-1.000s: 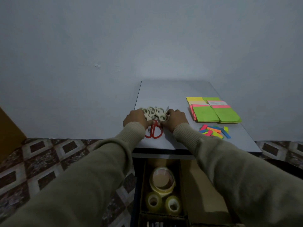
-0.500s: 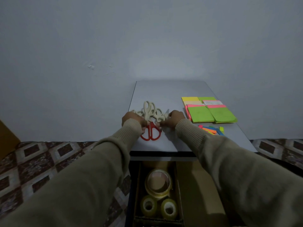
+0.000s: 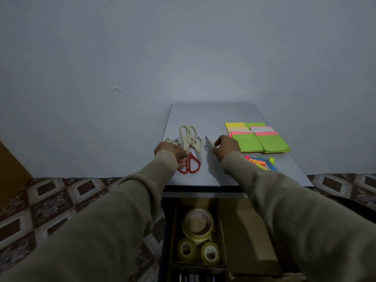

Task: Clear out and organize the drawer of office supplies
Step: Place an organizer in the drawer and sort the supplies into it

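Scissors (image 3: 190, 147), counter (image 3: 211, 117) 9 o'clock: hands parted since grouping; left hand (image 3: 169, 149) holds handles, right hand (image 3: 226, 146) pinches pen (image 3: 209, 142); sorting continues.

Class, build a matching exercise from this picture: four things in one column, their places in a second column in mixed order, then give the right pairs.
Things
1. red-handled scissors
2. tape rolls
3. green sticky-note pads
4. coloured page flags

Places
A. in the open drawer, left compartment
B. on the tabletop, far right, behind the small strips
C. on the tabletop, by the left hand
D. on the tabletop, near right, in front of the pads

Pairs: 1-C, 2-A, 3-B, 4-D
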